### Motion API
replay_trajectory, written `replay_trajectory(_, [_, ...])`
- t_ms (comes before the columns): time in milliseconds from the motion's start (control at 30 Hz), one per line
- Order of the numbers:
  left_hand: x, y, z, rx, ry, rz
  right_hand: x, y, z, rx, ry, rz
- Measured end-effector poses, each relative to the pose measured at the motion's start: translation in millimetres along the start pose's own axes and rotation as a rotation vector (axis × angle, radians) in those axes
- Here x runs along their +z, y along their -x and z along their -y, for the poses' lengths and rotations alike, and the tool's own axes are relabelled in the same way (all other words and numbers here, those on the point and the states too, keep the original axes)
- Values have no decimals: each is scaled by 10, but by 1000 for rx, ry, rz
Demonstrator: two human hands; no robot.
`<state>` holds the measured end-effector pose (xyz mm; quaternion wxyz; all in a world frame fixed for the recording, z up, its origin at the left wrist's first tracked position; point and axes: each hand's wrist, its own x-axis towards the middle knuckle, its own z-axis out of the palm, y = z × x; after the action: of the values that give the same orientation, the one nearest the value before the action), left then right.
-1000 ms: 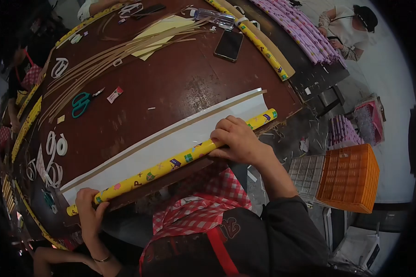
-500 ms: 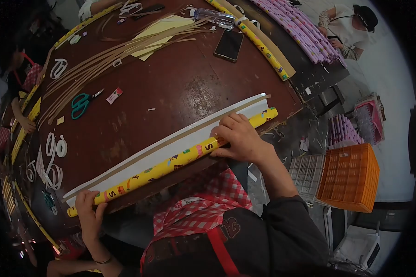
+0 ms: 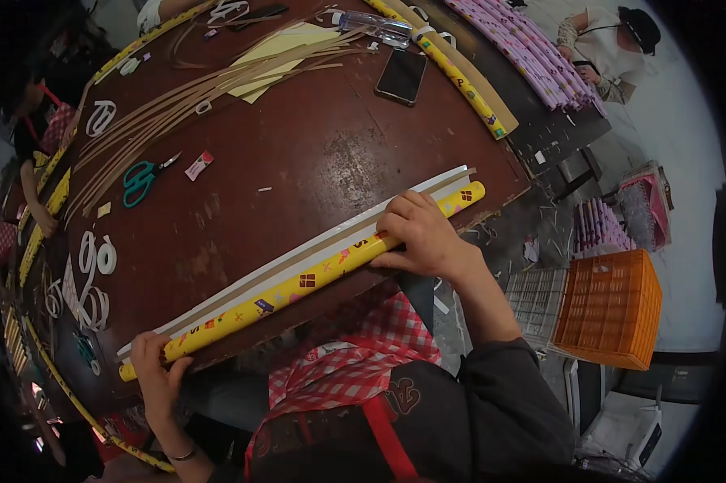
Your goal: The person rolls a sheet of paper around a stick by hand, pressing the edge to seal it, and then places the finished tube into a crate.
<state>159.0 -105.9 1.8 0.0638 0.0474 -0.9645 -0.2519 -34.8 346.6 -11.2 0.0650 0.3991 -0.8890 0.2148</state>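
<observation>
A long roll of yellow printed wrapping paper point(image 3: 298, 282) lies slantwise along the near edge of the table. Beyond it shows a narrow white band of the sheet's unrolled part, with a tan strip point(image 3: 298, 257) along it. My left hand point(image 3: 155, 366) is curled over the roll near its left end, thumb on the near side. Toward the right end, my right hand point(image 3: 421, 235) grips the roll the same way, fingers over the top and thumb below.
Teal-handled scissors point(image 3: 140, 182), a small red-and-white packet point(image 3: 198, 166) and white tape rolls point(image 3: 106, 254) lie on the brown table point(image 3: 298, 177). Farther back are tan strips point(image 3: 161, 113), a phone point(image 3: 401, 77) and a bottle point(image 3: 376, 29). An orange crate point(image 3: 612, 310) stands at right. Other people work around.
The yellow roll has turned away from me under both hands, so its printed figures have shifted. The white band of unrolled paper beyond it is narrower.
</observation>
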Motion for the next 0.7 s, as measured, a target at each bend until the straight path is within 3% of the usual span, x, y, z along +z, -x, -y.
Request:
replay_trajectory(233, [42, 83, -36, 86, -114, -43, -61, 75, 74, 32, -3, 27])
replay_trajectory(467, [84, 298, 15, -38, -30, -37, -100, 208, 98, -35, 4, -6])
replay_trajectory(533, [64, 306, 24, 70, -168, -21, -90, 234, 105, -11, 8, 6])
replay_trajectory(700, [101, 330, 34, 72, -77, -72, -90, 270, 78, -8, 24, 43])
